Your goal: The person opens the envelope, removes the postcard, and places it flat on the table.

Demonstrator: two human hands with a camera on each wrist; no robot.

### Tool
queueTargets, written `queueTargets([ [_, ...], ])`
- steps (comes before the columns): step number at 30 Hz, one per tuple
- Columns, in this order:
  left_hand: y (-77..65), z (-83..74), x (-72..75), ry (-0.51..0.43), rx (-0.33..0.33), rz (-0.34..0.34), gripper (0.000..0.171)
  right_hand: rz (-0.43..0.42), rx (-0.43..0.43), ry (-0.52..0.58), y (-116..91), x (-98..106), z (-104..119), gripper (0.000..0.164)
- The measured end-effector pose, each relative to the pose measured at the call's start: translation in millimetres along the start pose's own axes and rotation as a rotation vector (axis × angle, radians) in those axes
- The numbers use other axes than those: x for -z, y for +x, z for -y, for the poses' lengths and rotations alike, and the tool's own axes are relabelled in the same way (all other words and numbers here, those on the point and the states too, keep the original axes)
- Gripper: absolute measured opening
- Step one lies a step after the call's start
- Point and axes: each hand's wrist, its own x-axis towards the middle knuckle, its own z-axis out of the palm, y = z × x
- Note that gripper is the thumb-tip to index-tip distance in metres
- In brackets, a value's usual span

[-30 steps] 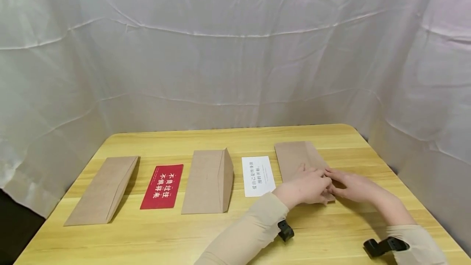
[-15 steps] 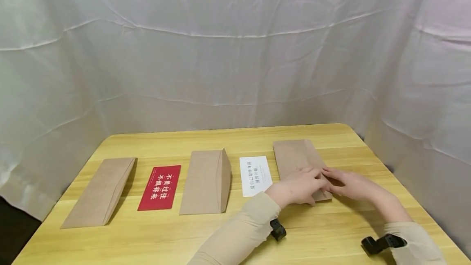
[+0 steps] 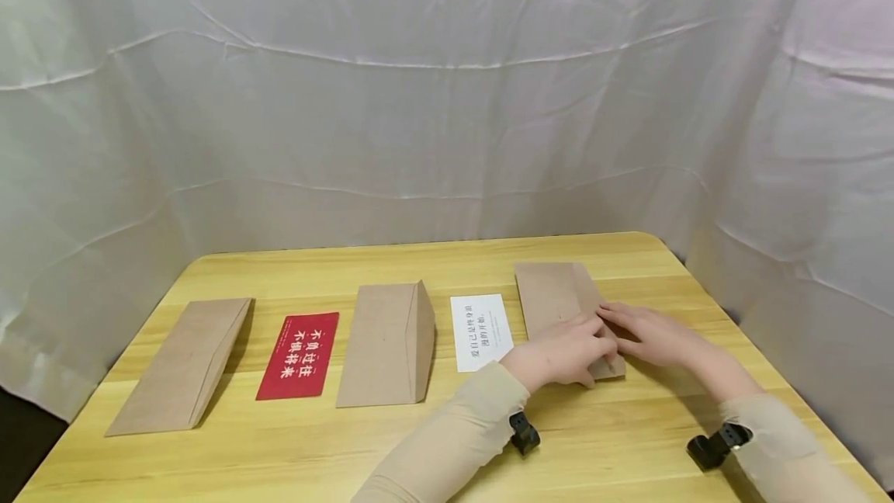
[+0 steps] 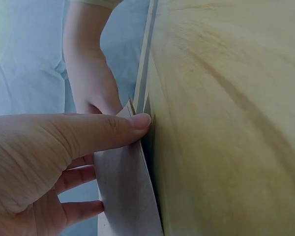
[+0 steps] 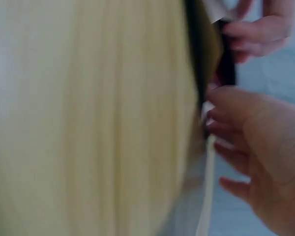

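Observation:
A brown paper envelope lies at the right of the table, its long side flap toward the right. My left hand reaches over its near part; in the left wrist view the thumb lies on one face and the fingers behind the other, pinching the paper. At the flap edge my right hand pinches the envelope between thumb and fingers. A sliver of red shows at the envelope's dark opening in the right wrist view, which is blurred. To the left is a white card with printed characters.
Farther left on the wooden table lie a second brown envelope with its flap raised, a red card with white characters, and a third envelope. A pale curtain surrounds the back and sides.
The head view has shifted slightly, so everything sits a little farther left in it. Both hands stay at the right envelope; the right fingers have edged slightly inward over the flap.

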Motion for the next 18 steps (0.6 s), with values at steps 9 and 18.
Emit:
queueTargets([
  [9, 0.8, 3.0, -2.4, -0.012, -0.017, 0.013, 0.037, -0.063, 0.132, -0.14, 16, -8, -14, 0.055],
  [18, 1.3, 2.8, -0.3, -0.011, -0.014, 0.026, 0.042, -0.058, 0.219, -0.223, 23, -14, -16, 0.05],
])
